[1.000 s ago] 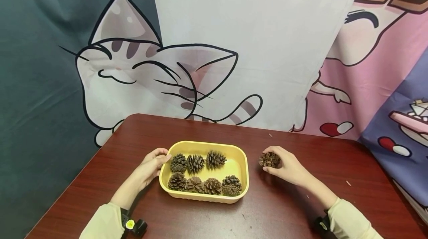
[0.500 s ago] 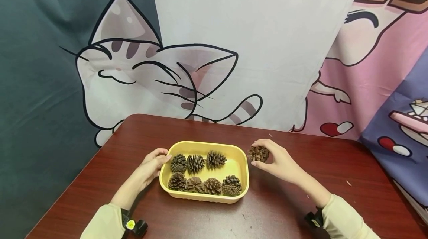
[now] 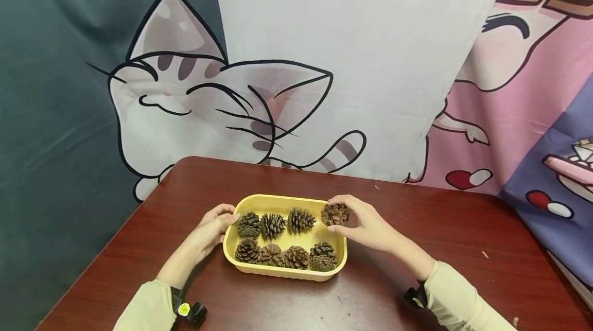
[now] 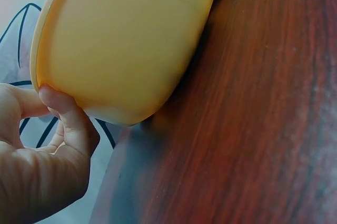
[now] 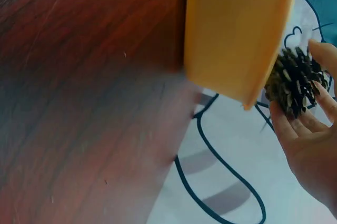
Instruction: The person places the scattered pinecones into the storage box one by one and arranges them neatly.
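A yellow plastic tray [image 3: 278, 271] stands on the table, with three pine cones [image 3: 273, 226] in its back row and several more [image 3: 296, 257] along its front. My left hand [image 3: 214, 228] pinches the tray's left rim; in the left wrist view the thumb [image 4: 58, 100] presses on the yellow wall just under the edge. My right hand [image 3: 366, 223] holds another pine cone [image 3: 334, 214] between thumb and fingers, over the tray's back right corner. In the right wrist view, this held cone [image 5: 296, 83] appears level with the rim, right beside it.
The dark red-brown table [image 3: 398, 290] extends to either side and in front of the tray. A few pale flakes [image 3: 485, 254] lie on its right part. Behind the table hangs a cloth [image 3: 287, 22] printed with a cartoon cat.
My right hand has carried its pine cone leftward, from the table right of the tray to above the tray's back right corner. The left hand keeps its hold on the rim.
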Demonstrator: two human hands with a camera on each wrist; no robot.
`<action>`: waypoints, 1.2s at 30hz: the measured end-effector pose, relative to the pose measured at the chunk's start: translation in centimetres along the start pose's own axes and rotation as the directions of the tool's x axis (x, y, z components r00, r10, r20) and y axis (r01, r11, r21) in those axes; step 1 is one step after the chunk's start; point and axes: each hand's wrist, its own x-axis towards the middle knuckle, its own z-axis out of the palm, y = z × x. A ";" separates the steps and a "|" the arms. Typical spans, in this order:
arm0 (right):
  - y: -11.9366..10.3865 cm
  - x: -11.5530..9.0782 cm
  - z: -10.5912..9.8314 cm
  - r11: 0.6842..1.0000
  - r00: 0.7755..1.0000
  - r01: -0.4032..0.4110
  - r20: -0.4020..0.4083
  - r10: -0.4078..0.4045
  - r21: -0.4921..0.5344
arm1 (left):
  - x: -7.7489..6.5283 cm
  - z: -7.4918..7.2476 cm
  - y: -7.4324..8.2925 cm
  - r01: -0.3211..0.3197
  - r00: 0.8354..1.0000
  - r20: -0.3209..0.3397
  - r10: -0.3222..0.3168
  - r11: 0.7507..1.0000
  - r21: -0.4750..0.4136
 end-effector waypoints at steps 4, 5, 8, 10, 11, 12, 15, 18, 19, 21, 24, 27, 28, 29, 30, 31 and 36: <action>0.2 0.2 0.8 1.000 1.000 -0.025 0.009 0.025 -0.010 | 0.1 0.1 -0.1 -0.006 1.000 0.005 0.006 1.000 0.002; 0.2 0.2 1.0 0.999 0.999 -0.031 0.016 0.032 -0.015 | 0.1 0.2 -0.1 -0.002 1.000 0.001 0.002 1.000 -0.001; 0.4 0.3 1.5 0.998 0.998 -0.039 0.045 0.041 -0.045 | 0.1 0.2 -0.1 0.003 1.000 -0.004 -0.003 1.000 -0.001; 0.4 0.3 1.7 0.997 0.997 -0.037 0.065 0.041 -0.067 | 0.1 0.2 -0.1 0.006 1.000 -0.008 -0.006 1.000 -0.007; 0.4 0.4 1.8 0.995 0.996 -0.035 0.073 0.041 -0.089 | 0.0 0.2 0.0 0.004 1.000 -0.005 -0.004 1.000 -0.009; 0.4 0.4 1.9 0.993 0.996 -0.027 0.081 0.036 -0.111 | 0.0 0.2 0.0 0.002 1.000 -0.002 -0.002 1.000 -0.008; 0.3 0.6 2.1 0.981 0.994 -0.007 0.108 0.029 -0.195 | -0.1 0.2 0.0 -0.001 1.000 0.001 0.001 1.000 -0.008; 0.3 0.8 2.3 0.959 0.991 0.025 0.132 0.013 -0.283 | -0.2 0.2 0.1 0.001 1.000 -0.001 -0.001 1.000 -0.003; 0.3 0.9 2.3 0.949 0.991 0.036 0.135 0.007 -0.312 | -0.2 0.2 0.1 0.003 1.000 -0.005 -0.003 1.000 -0.003; 0.4 1.1 2.4 0.935 0.990 0.057 0.142 -0.007 -0.351 | -0.2 0.2 0.1 0.004 1.000 -0.006 -0.004 1.000 -0.001; 0.3 1.4 2.4 0.917 0.987 0.073 0.159 -0.010 -0.393 | -0.1 0.2 0.1 0.005 1.000 -0.009 -0.005 1.000 0.001; 0.0 1.7 2.4 0.901 0.978 0.081 0.209 0.011 -0.426 | -0.1 0.1 0.0 0.003 1.000 -0.008 -0.002 1.000 0.005; -0.1 1.9 2.5 0.894 0.974 0.086 0.227 0.018 -0.440 | -0.1 0.1 0.0 0.003 1.000 -0.010 -0.003 1.000 0.006; -0.1 2.0 2.5 0.885 0.969 0.093 0.245 0.025 -0.456 | -0.1 0.1 0.0 0.003 1.000 -0.012 -0.003 1.000 0.005; -0.2 2.1 2.6 0.877 0.964 0.100 0.263 0.032 -0.471 | -0.1 0.1 0.0 0.005 1.000 -0.014 -0.005 1.000 0.004; -0.3 2.2 2.7 0.866 0.961 0.109 0.276 0.034 -0.489 | -0.1 0.1 0.0 0.006 1.000 -0.016 -0.006 1.000 0.003; -0.4 2.4 2.9 0.833 0.951 0.133 0.305 0.045 -0.538 | -0.2 0.1 -0.2 0.012 1.000 -0.025 -0.012 1.000 0.003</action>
